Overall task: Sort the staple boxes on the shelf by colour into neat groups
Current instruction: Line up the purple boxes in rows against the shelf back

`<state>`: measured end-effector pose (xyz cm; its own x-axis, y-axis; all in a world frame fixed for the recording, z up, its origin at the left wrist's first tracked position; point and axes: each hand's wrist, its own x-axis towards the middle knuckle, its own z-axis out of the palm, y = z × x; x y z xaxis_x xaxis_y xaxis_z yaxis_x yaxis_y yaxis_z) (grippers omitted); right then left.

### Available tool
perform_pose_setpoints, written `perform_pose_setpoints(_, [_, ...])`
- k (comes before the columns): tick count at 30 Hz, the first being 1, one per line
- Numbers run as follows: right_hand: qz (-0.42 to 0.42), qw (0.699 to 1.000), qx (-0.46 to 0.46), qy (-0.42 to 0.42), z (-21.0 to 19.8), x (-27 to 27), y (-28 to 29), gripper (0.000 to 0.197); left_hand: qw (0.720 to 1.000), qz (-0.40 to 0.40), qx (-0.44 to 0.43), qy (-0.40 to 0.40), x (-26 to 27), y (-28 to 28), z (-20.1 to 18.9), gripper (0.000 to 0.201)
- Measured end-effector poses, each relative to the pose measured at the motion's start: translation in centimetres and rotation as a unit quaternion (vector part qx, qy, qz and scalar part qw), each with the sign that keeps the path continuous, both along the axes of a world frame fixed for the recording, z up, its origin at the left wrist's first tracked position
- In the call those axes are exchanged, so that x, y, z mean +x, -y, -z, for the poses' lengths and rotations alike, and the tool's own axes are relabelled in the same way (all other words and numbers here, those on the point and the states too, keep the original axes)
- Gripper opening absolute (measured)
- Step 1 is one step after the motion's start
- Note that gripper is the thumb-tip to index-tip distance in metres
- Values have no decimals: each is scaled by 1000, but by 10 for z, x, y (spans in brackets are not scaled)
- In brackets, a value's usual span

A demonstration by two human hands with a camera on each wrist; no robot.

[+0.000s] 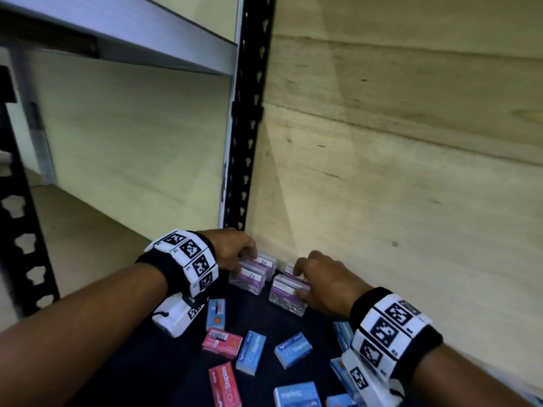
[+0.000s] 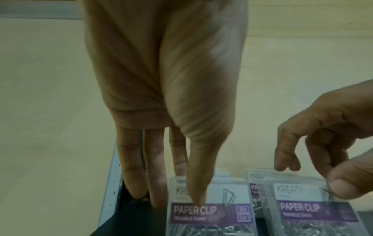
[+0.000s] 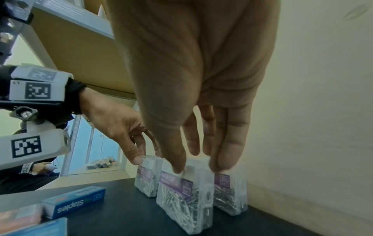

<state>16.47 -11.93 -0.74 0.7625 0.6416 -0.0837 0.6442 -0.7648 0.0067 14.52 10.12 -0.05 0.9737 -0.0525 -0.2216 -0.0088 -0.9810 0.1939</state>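
Note:
Several blue staple boxes [image 1: 251,352] and two red staple boxes [image 1: 221,343] lie scattered on the dark shelf [image 1: 176,377]. At the back corner stand clear paper clip boxes with purple labels. My left hand [image 1: 249,259] pinches the top of the left paper clip box [image 2: 210,212], thumb in front and fingers behind. My right hand [image 1: 299,282] pinches the right paper clip box [image 3: 185,199] the same way. Another clip box [image 3: 230,196] stands just behind it against the wall. A blue staple box [image 3: 74,201] lies nearer in the right wrist view.
A wooden wall [image 1: 411,171] closes the right side, right behind the clip boxes. A black perforated upright [image 1: 246,127] stands in the corner, and an upper shelf [image 1: 117,30] hangs overhead. More blue boxes [image 1: 296,393] lie near the front edge.

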Motion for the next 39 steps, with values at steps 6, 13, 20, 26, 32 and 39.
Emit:
perform_pose_setpoints(6, [-79, 996, 18, -47, -9, -14, 3, 18, 984, -75, 159, -18, -21, 6, -11, 48])
perform_pose_setpoints(13, [-85, 986, -74, -123, 1, -24, 4, 35, 984, -91, 143, -62, -35, 9, 3, 46])
perform_pose_setpoints(20, [-67, 980, -110, -152, 7, -30, 9, 46, 985, -96, 104, -99, -48, 11, 23, 39])
perform_pose_setpoints(26, [-62, 983, -99, -142, 5, -38, 12, 43, 989, -77, 105, -71, -56, 16, 19, 26])
perform_pose_setpoints(32, [-32, 990, -74, -118, -12, -42, 41, 41, 990, -60, 110, -70, -67, 41, -19, 34])
perform_pose_setpoints(39, [59, 991, -59, -101, -24, -44, 117, 42, 998, 13, 56, -31, -61, 118, -44, 33])
